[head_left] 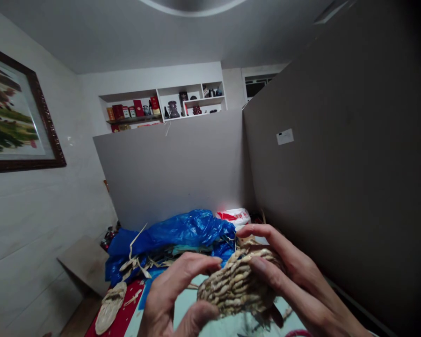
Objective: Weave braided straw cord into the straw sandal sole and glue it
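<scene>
The right hand point(294, 269) is closed on a woven straw piece point(235, 284), its thumb pressed on the near face and its forefinger arched over the top edge. The left hand point(171, 292) curves round the piece's left end, thumb and forefinger well apart, the thumb lying along the lower edge; how firmly it presses, one cannot tell. The piece sits between the two hands, its thick twisted rows running lengthwise, above a pale green surface point(136, 325).

Just beyond the grip, a crumpled blue plastic bag point(189, 224) lies spread out, with loose straw strips point(136, 263) on and before it, to the left of the hands. Behind the right fingertips shows a white-and-red bag point(242, 215). Left of the left hand, a flat sole-shaped piece point(109, 309) rests on a red surface point(130, 288). A grey panel point(171, 173) stands farther beyond the grip, and another panel point(344, 178) rises on its right.
</scene>
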Demonstrator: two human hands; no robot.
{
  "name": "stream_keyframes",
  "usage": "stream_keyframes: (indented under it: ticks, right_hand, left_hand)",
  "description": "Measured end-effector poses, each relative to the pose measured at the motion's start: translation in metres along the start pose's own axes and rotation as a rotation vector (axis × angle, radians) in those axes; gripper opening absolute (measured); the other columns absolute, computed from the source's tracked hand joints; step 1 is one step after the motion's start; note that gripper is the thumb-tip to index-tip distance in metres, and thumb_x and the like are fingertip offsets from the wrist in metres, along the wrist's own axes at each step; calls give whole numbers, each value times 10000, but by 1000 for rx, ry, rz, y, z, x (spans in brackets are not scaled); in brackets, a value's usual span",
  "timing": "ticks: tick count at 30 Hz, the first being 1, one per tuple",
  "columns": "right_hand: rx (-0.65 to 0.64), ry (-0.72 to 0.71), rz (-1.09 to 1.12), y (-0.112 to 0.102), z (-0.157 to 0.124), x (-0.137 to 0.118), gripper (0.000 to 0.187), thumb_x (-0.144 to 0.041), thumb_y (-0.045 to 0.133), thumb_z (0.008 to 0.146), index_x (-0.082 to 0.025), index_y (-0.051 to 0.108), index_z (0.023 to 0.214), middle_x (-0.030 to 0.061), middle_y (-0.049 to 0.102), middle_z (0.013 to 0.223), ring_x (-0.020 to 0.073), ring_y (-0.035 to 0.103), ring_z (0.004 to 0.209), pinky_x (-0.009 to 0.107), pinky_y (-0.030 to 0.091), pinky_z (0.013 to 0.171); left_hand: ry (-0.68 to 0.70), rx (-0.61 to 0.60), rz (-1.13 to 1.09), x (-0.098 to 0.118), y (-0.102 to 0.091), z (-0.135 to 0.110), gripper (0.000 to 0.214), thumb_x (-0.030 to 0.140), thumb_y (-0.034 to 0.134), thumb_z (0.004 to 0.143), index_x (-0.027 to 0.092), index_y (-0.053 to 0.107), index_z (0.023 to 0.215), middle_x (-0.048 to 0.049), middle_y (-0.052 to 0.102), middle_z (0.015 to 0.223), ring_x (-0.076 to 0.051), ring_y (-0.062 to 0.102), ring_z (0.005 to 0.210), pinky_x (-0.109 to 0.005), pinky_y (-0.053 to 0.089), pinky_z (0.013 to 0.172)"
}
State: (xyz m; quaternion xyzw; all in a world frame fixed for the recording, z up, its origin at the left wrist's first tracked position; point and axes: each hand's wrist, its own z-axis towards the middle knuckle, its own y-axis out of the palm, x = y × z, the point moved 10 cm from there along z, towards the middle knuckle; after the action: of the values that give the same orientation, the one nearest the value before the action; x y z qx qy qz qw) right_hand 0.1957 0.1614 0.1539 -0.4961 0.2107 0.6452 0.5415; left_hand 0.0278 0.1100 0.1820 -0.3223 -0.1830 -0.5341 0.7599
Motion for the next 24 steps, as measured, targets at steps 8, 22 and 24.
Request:
stream_keyframes:
  ticks: [8, 22, 24]
  right_hand:
    - [-30, 31, -134, -5, 2, -5, 403, -594, 503, 1004, -376, 560, 1338, 0, 598, 1304, 254, 542, 1259, 300, 538, 936]
    - [-138, -74, -186, 3, 22, -3, 277, -437, 409, 1081, -276, 593, 1210, 1, 654, 1246, 210, 587, 1163, 319, 428, 947]
    - [-158, -78, -189, 4, 23, -1, 282, -432, 402, 1087, -261, 594, 1202, 15, 662, 1213, 213, 591, 1145, 324, 428, 939]
  left_hand:
    - [-555, -225, -381, -50, 35, -17, 449, 644, 724, 785, 229, 823, 923, -48, 730, 816, -202, 624, 775, -286, 460, 712]
    - [-703, -247, -499, -69, 68, -33, 365, 562, 812, 741, 200, 817, 787, -33, 670, 724, -175, 566, 713, -268, 438, 685]
    - [-727, -237, -488, -72, 72, -37, 409, 615, 756, 772, 211, 816, 799, -32, 665, 683, -183, 576, 651, -281, 451, 640]
